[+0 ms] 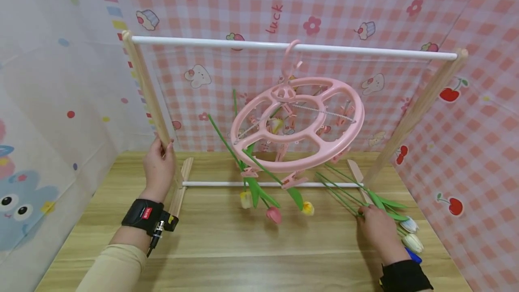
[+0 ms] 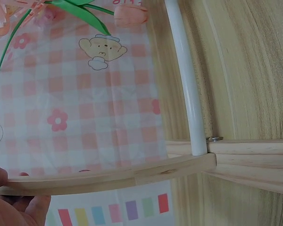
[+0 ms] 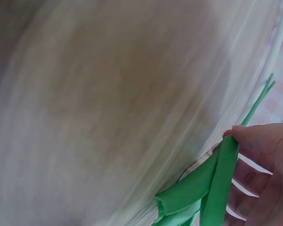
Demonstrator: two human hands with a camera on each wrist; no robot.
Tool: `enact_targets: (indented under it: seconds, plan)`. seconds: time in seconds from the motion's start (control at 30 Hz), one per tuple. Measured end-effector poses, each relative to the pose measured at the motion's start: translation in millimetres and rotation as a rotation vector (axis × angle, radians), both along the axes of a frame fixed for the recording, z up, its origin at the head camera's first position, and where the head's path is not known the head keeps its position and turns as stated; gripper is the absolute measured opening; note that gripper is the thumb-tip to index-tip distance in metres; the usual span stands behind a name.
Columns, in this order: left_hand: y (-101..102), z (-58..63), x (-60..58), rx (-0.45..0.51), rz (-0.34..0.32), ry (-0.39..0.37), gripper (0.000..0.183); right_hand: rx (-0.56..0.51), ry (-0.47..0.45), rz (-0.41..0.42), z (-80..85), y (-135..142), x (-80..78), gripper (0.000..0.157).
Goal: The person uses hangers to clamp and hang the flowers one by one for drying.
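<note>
My left hand (image 1: 159, 166) grips the left wooden post (image 1: 147, 89) of a drying rack, fingers wrapped round it. At the right, my right hand (image 1: 378, 229) pinches an artificial tulip by its green stem and leaf (image 3: 224, 169), low over the table. Pale tulip heads (image 1: 412, 242) and a blue one (image 1: 413, 255) show beside that hand; which head belongs to the pinched stem I cannot tell. A pink oval clip hanger (image 1: 352, 141) hangs tilted from the rack's white top bar (image 1: 202, 43). Pink (image 1: 274, 215) and yellow tulips (image 1: 307, 208) hang head-down from its clips.
A white lower bar (image 1: 219, 184) runs between the rack's wooden feet, close over the wood-grain table (image 1: 251, 256). The right post (image 1: 421, 102) leans outward in view. Patterned cloth (image 1: 243, 12) stands behind and at both sides. Several pink clips (image 1: 293, 179) dangle under the hanger.
</note>
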State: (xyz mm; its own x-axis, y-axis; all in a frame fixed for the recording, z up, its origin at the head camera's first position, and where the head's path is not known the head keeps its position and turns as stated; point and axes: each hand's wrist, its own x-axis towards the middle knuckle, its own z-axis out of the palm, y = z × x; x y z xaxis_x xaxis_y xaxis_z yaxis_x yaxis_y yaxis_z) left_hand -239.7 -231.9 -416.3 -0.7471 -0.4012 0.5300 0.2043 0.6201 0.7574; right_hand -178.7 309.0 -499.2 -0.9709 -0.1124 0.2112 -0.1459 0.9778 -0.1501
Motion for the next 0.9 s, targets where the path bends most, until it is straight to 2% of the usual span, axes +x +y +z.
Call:
enact_targets:
  seconds: [0.3, 0.6, 0.9]
  plan:
    - [0.5, 1.0, -0.5, 0.004, -0.009, -0.010, 0.025, -0.088, -0.041, 0.003, 9.0, 2.9, 2.4, 0.018]
    - [1.1, -0.3, -2.1, 0.007, -0.005, -0.001, 0.023, -0.141, -0.001, 0.006, 26.4, -2.7, 10.4, 0.018]
    - [-0.2, 1.4, 1.3, 0.010, -0.005, -0.032, 0.024, -0.165, 0.024, 0.044, 41.7, -12.0, 15.5, 0.016]
